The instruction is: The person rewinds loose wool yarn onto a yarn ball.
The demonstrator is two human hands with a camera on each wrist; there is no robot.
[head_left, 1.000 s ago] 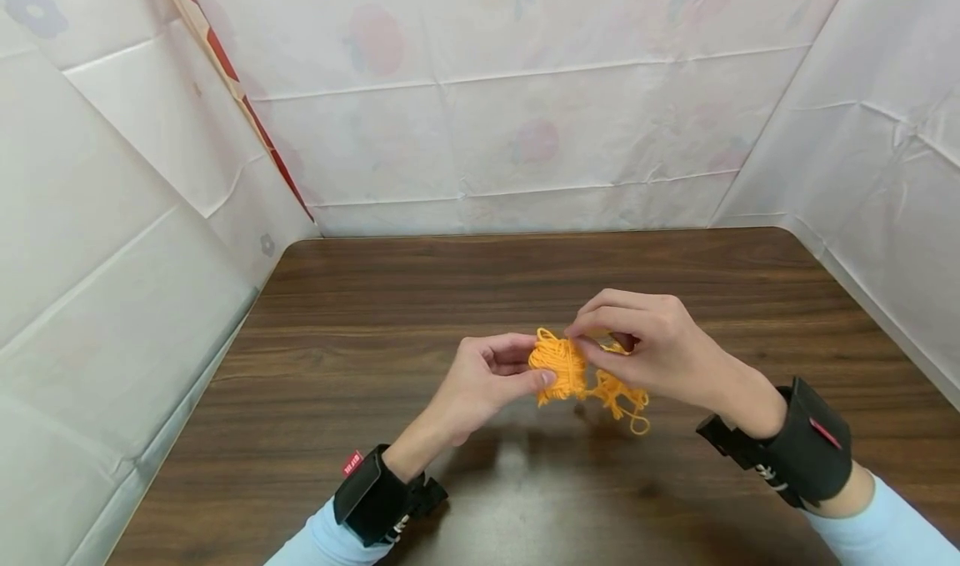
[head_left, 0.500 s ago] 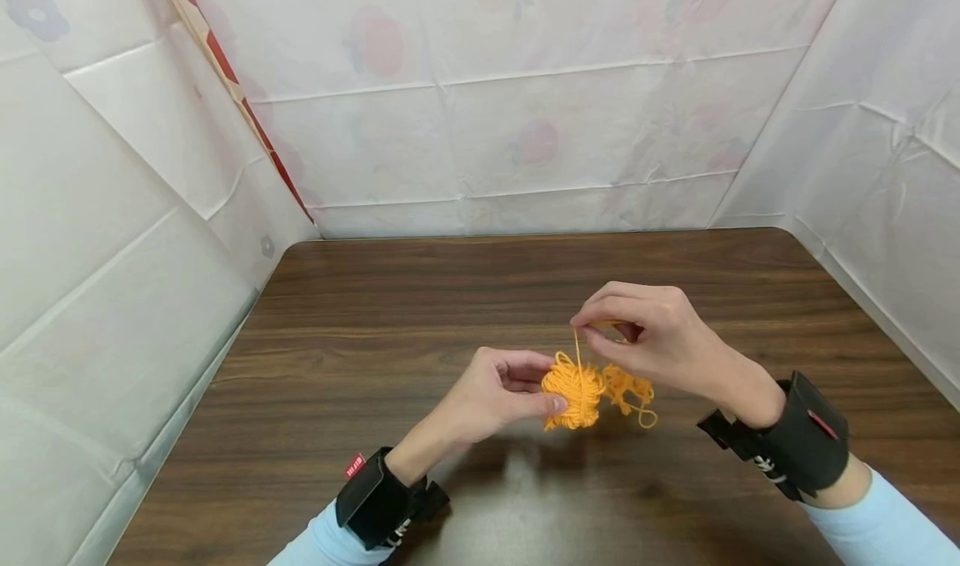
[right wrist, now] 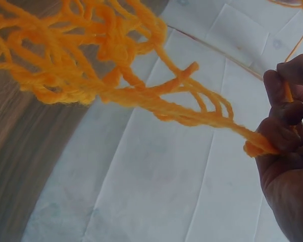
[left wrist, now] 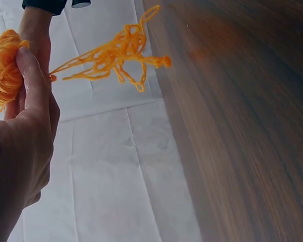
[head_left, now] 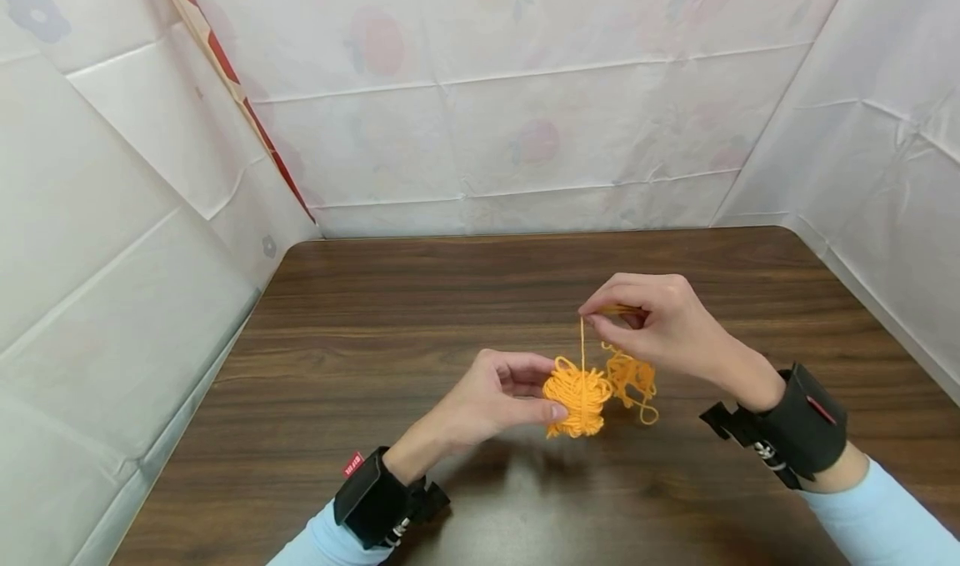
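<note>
Yarn bundle [head_left: 576, 395] in left hand [head_left: 491, 399] grip

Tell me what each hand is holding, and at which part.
The left hand grips the orange yarn bundle at its side; the right hand pinches a strand pulled up from it.

The small red tag [head_left: 353, 464] on the left wrist strap [head_left: 372, 499] carries white lettering too small to read.

I counted one orange yarn bundle [head_left: 576, 393], with one taut strand [head_left: 581, 341] and one loose tangle [head_left: 633, 380] to its right. Two hands were present: one left hand [head_left: 491, 395], one right hand [head_left: 660, 328]. Two black wrist straps [head_left: 371, 497] and one wooden table [head_left: 375, 316] completed the inventory.
</note>
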